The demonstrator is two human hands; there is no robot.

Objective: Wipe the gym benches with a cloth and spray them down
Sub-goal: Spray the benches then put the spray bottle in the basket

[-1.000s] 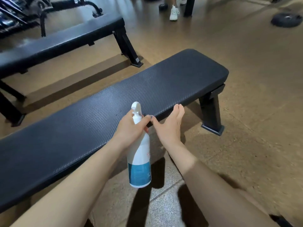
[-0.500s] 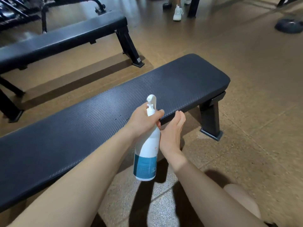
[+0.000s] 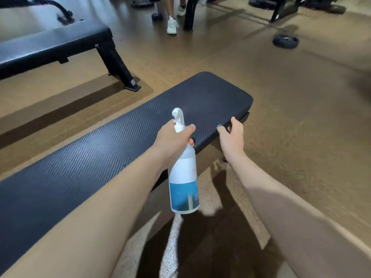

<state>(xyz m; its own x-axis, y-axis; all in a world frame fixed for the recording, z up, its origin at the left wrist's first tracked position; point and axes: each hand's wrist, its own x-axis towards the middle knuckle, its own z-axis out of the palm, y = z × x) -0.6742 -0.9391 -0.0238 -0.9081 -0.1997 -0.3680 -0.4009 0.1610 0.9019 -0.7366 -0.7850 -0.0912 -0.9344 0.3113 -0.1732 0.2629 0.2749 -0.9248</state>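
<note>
Brown gym floor [image 3: 281, 101] fills most of the view, with a second bench [image 3: 54, 45] at the far left, a weight plate [image 3: 285, 41] lying at the far right and somebody's white shoe [image 3: 172, 26] at the top.

Your bench [image 3: 124, 137], the one with the long black textured pad, runs from the lower left to its rounded end just ahead of your hands. No cloth is visible in this view.

Your left hand [image 3: 172, 143] grips the neck of the spray bottle [image 3: 183, 173], fingers and thumb curled around it just under the white nozzle. The bottle hangs almost upright, in front of the near edge of the pad, and the nozzle looks toward the pad. Whether a finger sits on the trigger, I cannot tell.

Your right hand [image 3: 231, 137] is at the near edge of the pad close to its end, with the fingers loosely curled against the edge; it seems to touch the pad, but it holds nothing.

I judge you are at the spraying step. To do it well, lift the nozzle above the pad, aim it down at the surface, and move along the length so the mist lands evenly. Take the right hand away from the edge first, otherwise it can get wet.
</note>
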